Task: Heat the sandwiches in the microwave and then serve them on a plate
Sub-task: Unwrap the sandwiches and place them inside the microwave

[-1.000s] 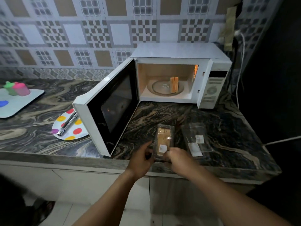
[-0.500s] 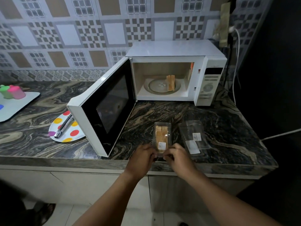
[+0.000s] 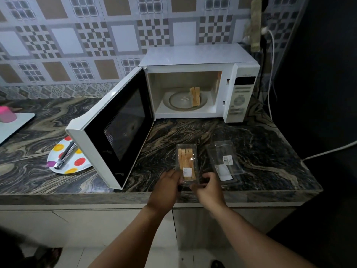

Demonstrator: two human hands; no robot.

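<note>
A white microwave (image 3: 201, 55) stands on the counter with its door (image 3: 116, 136) swung wide to the left. One unwrapped sandwich (image 3: 195, 96) stands on the glass turntable (image 3: 177, 101) inside. A packed sandwich in a clear plastic box (image 3: 186, 161) lies near the counter's front edge. My left hand (image 3: 166, 187) grips the near left end of that box and my right hand (image 3: 208, 188) pinches its near right end. An empty clear box (image 3: 225, 161) lies just to the right. A white plate with coloured dots (image 3: 77, 163) sits left of the door, partly hidden by it.
Metal tongs (image 3: 64, 155) lie on the dotted plate. A white tray (image 3: 15, 124) with a pink cup (image 3: 6, 114) is at the far left. White cables (image 3: 272, 74) hang right of the microwave, and one crosses the counter's right edge. The marble counter (image 3: 260, 144) ends at a dark wall.
Both hands stay at the near end of the packed sandwich box; my right hand's fingers have shifted slightly around its corner. The view has drawn back a little.
</note>
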